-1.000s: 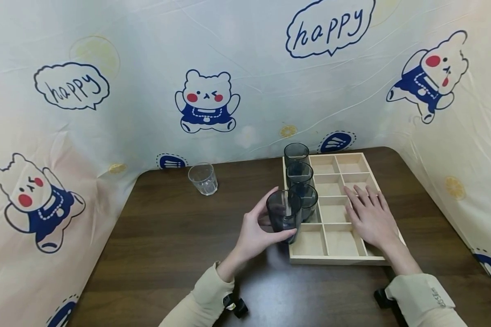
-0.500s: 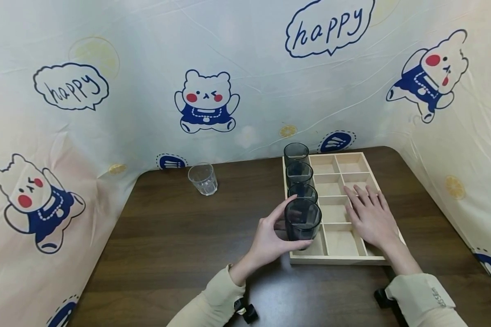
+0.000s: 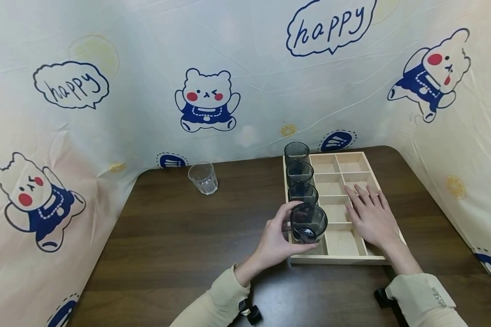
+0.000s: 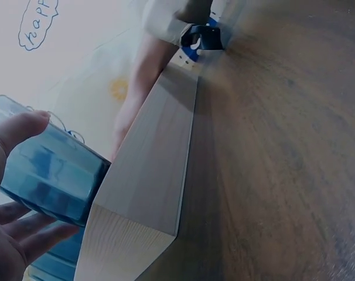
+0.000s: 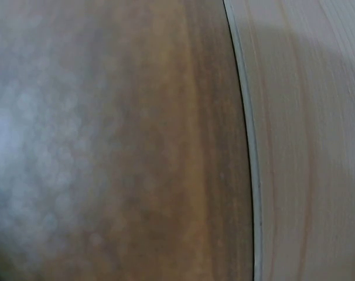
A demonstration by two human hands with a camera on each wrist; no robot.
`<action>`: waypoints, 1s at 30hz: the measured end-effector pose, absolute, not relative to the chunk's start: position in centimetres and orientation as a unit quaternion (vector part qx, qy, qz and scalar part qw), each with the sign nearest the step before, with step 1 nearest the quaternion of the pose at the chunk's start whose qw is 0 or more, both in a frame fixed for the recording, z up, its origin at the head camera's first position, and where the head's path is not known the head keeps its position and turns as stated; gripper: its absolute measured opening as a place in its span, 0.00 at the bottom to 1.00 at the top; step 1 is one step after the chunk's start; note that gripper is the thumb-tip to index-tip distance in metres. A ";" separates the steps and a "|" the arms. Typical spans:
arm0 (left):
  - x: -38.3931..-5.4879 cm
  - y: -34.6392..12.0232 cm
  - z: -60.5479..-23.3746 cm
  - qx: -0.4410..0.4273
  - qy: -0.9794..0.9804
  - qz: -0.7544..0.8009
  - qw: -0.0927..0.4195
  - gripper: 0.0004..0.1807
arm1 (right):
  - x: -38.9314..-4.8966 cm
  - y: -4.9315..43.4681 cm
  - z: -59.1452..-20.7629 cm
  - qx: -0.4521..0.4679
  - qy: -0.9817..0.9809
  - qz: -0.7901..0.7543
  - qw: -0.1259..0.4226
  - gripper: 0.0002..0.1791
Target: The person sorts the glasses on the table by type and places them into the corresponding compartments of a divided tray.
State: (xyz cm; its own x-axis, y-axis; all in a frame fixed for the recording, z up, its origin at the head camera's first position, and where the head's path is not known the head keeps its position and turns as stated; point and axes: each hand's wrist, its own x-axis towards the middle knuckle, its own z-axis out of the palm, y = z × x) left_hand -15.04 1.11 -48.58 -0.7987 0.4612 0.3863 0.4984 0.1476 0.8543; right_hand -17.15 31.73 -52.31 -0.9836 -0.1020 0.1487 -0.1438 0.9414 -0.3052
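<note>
My left hand [image 3: 270, 240] grips a smoky grey glass [image 3: 308, 225], thumb on the near side and fingers on the far side. The glass is over the front left compartment of a pale wooden divided box [image 3: 339, 260]. Seen from the left wrist, the glass [image 4: 54, 170] looks bluish, its base right at the box's upper edge. My right hand [image 3: 372, 220] rests on the right part of the box with fingers spread over the dividers. Three similar grey glasses, the back one [image 3: 297, 152], the middle one [image 3: 299, 171] and the front one [image 3: 303, 192], stand in the left column behind.
A clear glass [image 3: 203, 178] stands at the back left of the dark wooden table [image 3: 167, 236]. A printed cloth [image 3: 147, 91] hangs behind and along both sides. The right wrist view holds only tabletop and the box's side wall [image 5: 306, 146].
My left hand has carried the grey glass to the right and toward me, from beside the box to over its front left compartment. The right hand has stayed in place.
</note>
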 end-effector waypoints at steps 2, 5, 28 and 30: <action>-15.0 1.2 -48.7 -0.314 -0.756 -0.575 0.008 0.53 | -17.1 31.7 -52.3 0.062 -0.983 0.158 0.066 0.33; -14.8 1.3 -48.7 -0.311 -0.760 -0.571 0.001 0.53 | -17.1 31.7 -52.3 0.062 -0.983 0.157 0.067 0.33; -14.3 1.9 -50.0 -0.318 -0.796 -0.515 0.013 0.54 | -17.3 31.7 -52.3 0.061 -0.983 0.155 0.072 0.33; -14.3 1.9 -50.1 -0.317 -0.797 -0.513 0.012 0.54 | -17.2 31.8 -52.3 0.062 -0.983 0.155 0.071 0.33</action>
State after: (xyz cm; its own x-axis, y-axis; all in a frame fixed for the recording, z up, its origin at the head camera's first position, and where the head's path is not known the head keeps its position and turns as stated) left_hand -14.27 1.88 -50.11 -0.7987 0.4935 0.3442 0.5177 0.2721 0.8111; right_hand -17.25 31.76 -52.33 -0.9822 -0.0988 0.1595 -0.1432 0.9441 -0.2968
